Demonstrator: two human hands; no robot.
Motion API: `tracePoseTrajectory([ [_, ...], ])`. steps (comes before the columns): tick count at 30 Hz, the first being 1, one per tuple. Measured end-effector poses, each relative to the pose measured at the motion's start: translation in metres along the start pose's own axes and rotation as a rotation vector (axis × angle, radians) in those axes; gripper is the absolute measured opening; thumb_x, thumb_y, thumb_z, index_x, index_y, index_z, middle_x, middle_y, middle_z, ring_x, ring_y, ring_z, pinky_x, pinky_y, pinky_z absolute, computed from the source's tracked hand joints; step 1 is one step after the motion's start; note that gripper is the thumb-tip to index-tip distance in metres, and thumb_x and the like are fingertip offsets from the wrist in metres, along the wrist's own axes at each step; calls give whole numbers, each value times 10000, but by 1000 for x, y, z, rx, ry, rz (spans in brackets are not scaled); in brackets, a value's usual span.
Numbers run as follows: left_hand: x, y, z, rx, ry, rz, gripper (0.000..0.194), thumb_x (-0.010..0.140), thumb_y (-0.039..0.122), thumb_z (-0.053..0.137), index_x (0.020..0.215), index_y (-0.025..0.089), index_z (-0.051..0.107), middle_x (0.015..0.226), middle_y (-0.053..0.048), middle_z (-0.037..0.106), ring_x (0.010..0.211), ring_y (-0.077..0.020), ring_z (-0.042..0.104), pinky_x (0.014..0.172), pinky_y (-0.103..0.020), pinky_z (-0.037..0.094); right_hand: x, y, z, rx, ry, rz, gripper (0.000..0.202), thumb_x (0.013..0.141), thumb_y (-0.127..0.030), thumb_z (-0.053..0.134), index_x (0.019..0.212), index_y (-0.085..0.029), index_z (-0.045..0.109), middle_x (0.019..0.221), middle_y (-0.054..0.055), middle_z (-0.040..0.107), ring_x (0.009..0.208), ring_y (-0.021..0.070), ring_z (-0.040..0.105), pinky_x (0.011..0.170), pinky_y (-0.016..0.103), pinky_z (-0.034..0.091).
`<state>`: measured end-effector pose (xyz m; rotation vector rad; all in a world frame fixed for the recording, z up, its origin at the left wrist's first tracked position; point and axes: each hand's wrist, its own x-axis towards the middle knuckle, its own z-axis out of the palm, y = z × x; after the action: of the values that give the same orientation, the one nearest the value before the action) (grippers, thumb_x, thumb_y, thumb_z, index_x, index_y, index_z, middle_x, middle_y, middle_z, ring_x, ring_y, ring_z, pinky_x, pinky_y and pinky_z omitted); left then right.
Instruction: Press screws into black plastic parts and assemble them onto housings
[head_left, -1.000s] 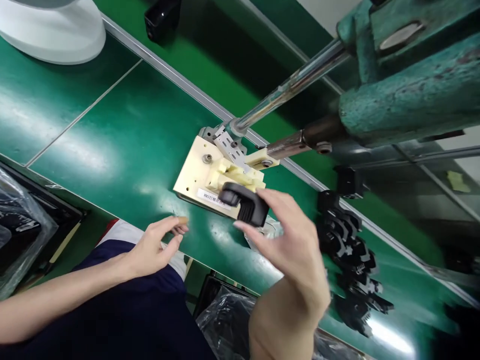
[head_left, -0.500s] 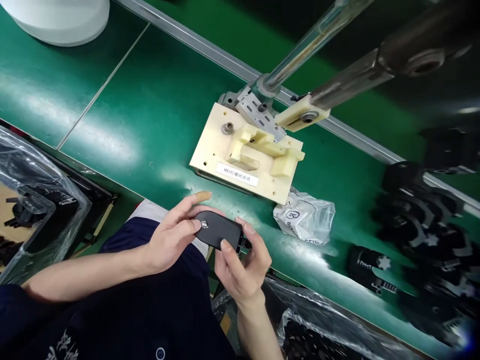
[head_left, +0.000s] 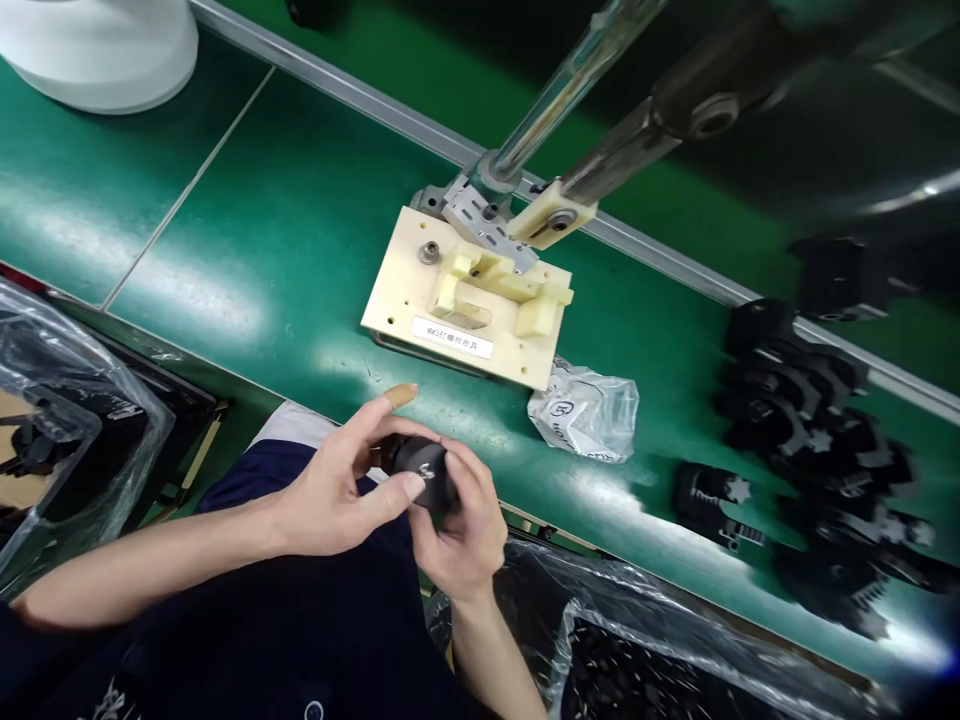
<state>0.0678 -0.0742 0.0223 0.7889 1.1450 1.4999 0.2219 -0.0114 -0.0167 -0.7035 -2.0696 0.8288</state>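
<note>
Both hands hold a small black plastic housing [head_left: 429, 466] in front of my body, near the table's front edge. A small light marking shows on its rounded face. My left hand [head_left: 341, 495] is closed on its left side, the thumb lying across the face near the marking. On the other side my right hand [head_left: 466, 530] grips it, fingers curled round the edge. The underside is hidden by the fingers. A tan covering wraps one fingertip of the left hand. Beyond the hands stands a cream fixture [head_left: 386, 285] with a printed label.
Above the fixture slants a metal lever arm [head_left: 622, 155] beside a steel post. A crumpled plastic bag [head_left: 592, 412] lies at the fixture's right corner. Several black parts [head_left: 810, 420] sit farther right, with one housing half [head_left: 716, 500] apart. Plastic-lined bins [head_left: 630, 670] flank me below the table.
The black housing has been turned, so its long flat face no longer shows and a rounded end faces me. My right hand has shifted left, closer to my left hand. The view has moved somewhat.
</note>
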Motion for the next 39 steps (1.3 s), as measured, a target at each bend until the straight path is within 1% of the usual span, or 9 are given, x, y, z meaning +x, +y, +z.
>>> tracePoseTrajectory([
  [4, 3, 12, -6, 23, -13, 78, 534, 898, 226, 574, 1410, 265, 430, 1298, -104, 613, 1167, -238, 598, 986, -379, 515, 10, -12, -4, 815, -4, 787, 365, 956, -432, 358, 1122, -190, 575, 1006, 117, 677, 733, 199, 663, 627, 354, 561],
  [7, 9, 13, -9, 118, 52, 80, 446, 921, 202, 549, 1355, 286, 497, 1251, -66, 648, 1168, -209, 606, 1001, -342, 505, 22, -18, -6, 1202, -21, 1082, 380, 900, -492, 409, 937, -160, 590, 907, 109, 676, 579, 152, 580, 549, 302, 492],
  [15, 6, -3, -6, 271, -66, 12, 404, 945, 219, 525, 1343, 274, 486, 1292, -54, 635, 1189, -188, 604, 1013, -329, 503, 25, -18, -1, 1199, 61, 1081, 277, 790, -391, 584, 953, -168, 606, 818, 74, 684, 644, 188, 607, 640, 348, 523],
  [20, 19, 6, -15, 471, -106, 132, 326, 924, 202, 528, 1247, 194, 572, 1190, -96, 682, 1088, -202, 654, 924, -333, 544, 26, -12, -7, 1051, -1, 1011, 383, 761, -444, 679, 1036, -191, 595, 903, 88, 695, 726, 211, 650, 736, 395, 552],
  [23, 61, 21, -33, 571, -2, 326, 252, 883, 154, 527, 1109, 158, 639, 1060, -94, 716, 999, -200, 674, 873, -334, 552, 28, -4, -16, 937, -7, 874, 396, 738, -491, 721, 992, -201, 632, 993, 95, 685, 824, 217, 655, 785, 387, 548],
  [26, 135, 36, -67, 623, 192, 486, 223, 829, 112, 530, 1014, 121, 655, 921, -75, 716, 865, -177, 675, 800, -319, 554, 28, 3, -25, 713, 54, 820, 420, 715, -523, 743, 968, -198, 667, 948, 85, 680, 830, 222, 637, 717, 351, 541],
  [31, 268, 57, -136, 882, 506, 362, 287, 774, 26, 547, 1044, 102, 613, 831, -15, 682, 748, -129, 609, 819, -319, 540, 28, 5, -41, 389, 164, 829, 400, 656, -482, 799, 894, -177, 698, 802, 55, 657, 716, 193, 592, 653, 307, 500],
  [35, 326, 67, -170, 904, 640, 321, 352, 750, 107, 689, 1075, 52, 566, 1038, -50, 635, 1066, -233, 529, 1099, -568, 353, 27, 5, -53, 506, 257, 862, 590, 623, -531, 803, 1083, -211, 620, 775, 36, 619, 657, 185, 565, 553, 281, 455],
  [39, 358, 69, -191, 905, 721, 319, 726, 782, 297, 758, 1321, 6, 368, 1417, -139, 424, 1341, -377, 274, 1126, -716, 125, 12, 20, -71, 584, 312, 823, 542, 769, -560, 672, 1206, -271, 536, 846, 81, 644, 663, 223, 613, 552, 329, 488],
])
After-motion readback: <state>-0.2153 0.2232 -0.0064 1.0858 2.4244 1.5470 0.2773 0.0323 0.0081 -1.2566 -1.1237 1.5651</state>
